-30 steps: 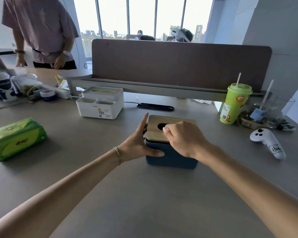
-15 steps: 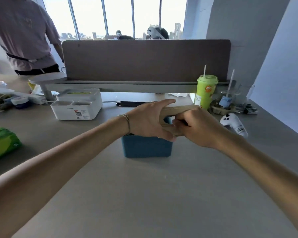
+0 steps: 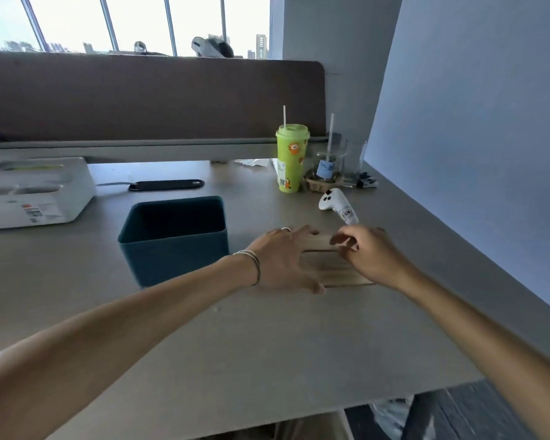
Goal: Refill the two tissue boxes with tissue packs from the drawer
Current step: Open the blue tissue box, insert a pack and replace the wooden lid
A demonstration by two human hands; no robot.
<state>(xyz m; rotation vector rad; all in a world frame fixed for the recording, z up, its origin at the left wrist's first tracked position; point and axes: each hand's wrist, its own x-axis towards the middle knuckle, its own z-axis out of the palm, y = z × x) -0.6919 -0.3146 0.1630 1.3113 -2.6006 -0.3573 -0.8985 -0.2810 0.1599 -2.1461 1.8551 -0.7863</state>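
The blue tissue box (image 3: 175,258) stands open on the desk, and its inside looks dark and empty. Its wooden lid (image 3: 329,269) lies flat on the desk just right of the box. My left hand (image 3: 283,260) spans the lid's left part, fingers at the far edge and thumb at the near edge. My right hand (image 3: 373,258) pinches the lid's right side with curled fingers. The white tissue box (image 3: 37,193) sits at the far left, partly cut off by the frame. No tissue pack is in view.
Behind the lid lie a white controller (image 3: 337,204), a green cup with a straw (image 3: 291,157) and a glass jar (image 3: 327,165). A black flat device (image 3: 167,185) with a cable lies behind the blue box. The desk edge (image 3: 394,396) runs near me; a wall bounds the right.
Both hands lifted the wooden lid off the blue box and carried it right, down onto the desk. My view has turned right, so the green tissue pack and the standing person left the frame.
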